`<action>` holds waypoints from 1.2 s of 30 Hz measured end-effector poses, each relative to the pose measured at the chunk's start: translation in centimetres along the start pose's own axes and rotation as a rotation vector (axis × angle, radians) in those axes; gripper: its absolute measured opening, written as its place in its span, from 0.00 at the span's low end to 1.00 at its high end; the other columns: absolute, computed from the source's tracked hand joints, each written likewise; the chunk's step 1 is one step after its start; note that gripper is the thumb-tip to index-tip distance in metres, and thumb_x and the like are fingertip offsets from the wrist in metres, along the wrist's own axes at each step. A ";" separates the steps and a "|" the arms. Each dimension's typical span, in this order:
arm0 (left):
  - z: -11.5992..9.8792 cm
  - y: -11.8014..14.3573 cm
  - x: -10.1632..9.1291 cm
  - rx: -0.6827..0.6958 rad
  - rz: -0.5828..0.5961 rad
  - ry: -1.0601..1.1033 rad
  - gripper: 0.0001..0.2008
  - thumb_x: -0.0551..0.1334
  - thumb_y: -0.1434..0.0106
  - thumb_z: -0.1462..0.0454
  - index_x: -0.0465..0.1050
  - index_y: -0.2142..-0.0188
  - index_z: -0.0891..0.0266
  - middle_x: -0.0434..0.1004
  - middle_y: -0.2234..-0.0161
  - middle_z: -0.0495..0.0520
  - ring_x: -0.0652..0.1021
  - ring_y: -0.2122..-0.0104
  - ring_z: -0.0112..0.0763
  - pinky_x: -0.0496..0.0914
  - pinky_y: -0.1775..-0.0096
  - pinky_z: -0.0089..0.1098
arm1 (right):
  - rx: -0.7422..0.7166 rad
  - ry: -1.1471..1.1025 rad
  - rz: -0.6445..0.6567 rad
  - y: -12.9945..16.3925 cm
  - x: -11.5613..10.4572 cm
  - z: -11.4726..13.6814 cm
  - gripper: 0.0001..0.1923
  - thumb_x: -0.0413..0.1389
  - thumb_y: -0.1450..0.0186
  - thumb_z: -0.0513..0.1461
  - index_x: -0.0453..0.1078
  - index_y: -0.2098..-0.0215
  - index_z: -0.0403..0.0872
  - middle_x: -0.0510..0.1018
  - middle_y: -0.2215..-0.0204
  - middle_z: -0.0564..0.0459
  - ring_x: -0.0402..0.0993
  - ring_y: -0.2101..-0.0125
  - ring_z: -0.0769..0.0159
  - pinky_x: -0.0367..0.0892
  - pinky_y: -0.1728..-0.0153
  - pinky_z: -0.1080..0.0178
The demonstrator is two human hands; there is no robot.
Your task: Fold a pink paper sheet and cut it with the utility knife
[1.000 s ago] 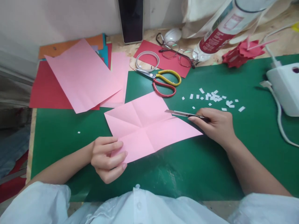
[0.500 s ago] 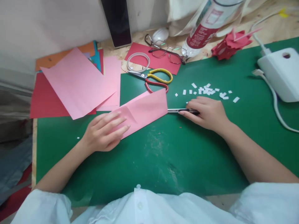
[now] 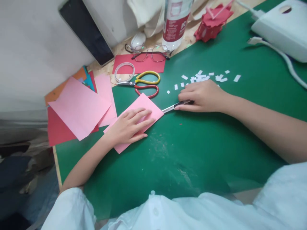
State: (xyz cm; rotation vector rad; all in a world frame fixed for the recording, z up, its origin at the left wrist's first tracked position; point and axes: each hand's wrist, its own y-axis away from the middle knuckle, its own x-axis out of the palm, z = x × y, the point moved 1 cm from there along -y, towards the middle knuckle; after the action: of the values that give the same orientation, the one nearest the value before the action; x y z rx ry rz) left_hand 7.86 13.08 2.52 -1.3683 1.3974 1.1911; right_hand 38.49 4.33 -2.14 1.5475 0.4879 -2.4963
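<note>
- The desk (image 3: 153,41) carries a green cutting mat (image 3: 192,150) that fills most of the view.
- A spread of loose coloured sheets (image 3: 79,108), pink on top of red, lies at the mat's left edge, partly off it.
- A white device (image 3: 283,28) with a cable sits at the far right corner of the mat.
- A dark flat screen (image 3: 86,32) leans against the wall at the back.
- The folded pink paper (image 3: 144,107) lies flat on the mat, left of centre, just beside the loose sheets.
- The left hand (image 3: 130,126) lies palm down on this folded paper, fingers spread and flat, pressing it rather than grasping; its grip is open.
- The right hand (image 3: 203,95) rests on the mat to the right, its grip closed around the handle of a craft knife (image 3: 176,105).
- The knife's blade points left, its tip at the right corner of the folded paper.
- A plastic bottle (image 3: 175,22) with a red label stands at the back.
- Scissors (image 3: 141,84) with yellow and red handles lie just behind the folded paper.
- Glasses (image 3: 148,54) rest on a red sheet (image 3: 120,60) near the bottle.
- Small white paper scraps (image 3: 206,76) are scattered just behind the right hand.
</note>
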 end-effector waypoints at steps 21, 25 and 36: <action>-2.6 -0.9 2.1 -0.041 0.041 0.079 0.38 0.47 0.28 0.42 0.51 0.28 0.61 0.49 0.27 0.59 0.51 0.27 0.47 0.43 0.30 0.44 | -0.144 0.093 0.017 1.4 -0.7 -1.5 0.37 0.45 0.31 0.65 0.73 0.74 0.44 0.69 0.76 0.59 0.60 0.70 0.74 0.40 0.69 0.65; -3.1 -1.0 2.4 -0.069 0.011 0.078 0.41 0.47 0.30 0.39 0.53 0.29 0.61 0.51 0.28 0.60 0.52 0.28 0.48 0.43 0.30 0.44 | -0.206 0.142 -0.029 1.5 -0.8 -1.2 0.36 0.44 0.29 0.63 0.72 0.75 0.44 0.66 0.78 0.60 0.59 0.72 0.76 0.42 0.70 0.66; -3.0 -1.3 2.8 -0.051 -0.082 0.051 0.40 0.50 0.32 0.39 0.59 0.31 0.62 0.57 0.30 0.62 0.56 0.29 0.50 0.46 0.31 0.44 | -0.234 0.277 -0.003 1.6 -1.2 -0.7 0.37 0.36 0.25 0.61 0.69 0.75 0.47 0.70 0.78 0.58 0.66 0.72 0.71 0.51 0.75 0.61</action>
State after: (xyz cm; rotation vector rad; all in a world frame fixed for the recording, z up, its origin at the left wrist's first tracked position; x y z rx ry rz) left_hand 9.09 9.62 0.29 -1.4864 1.3413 1.1526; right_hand 40.09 3.07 -1.61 1.7990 0.7900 -2.1417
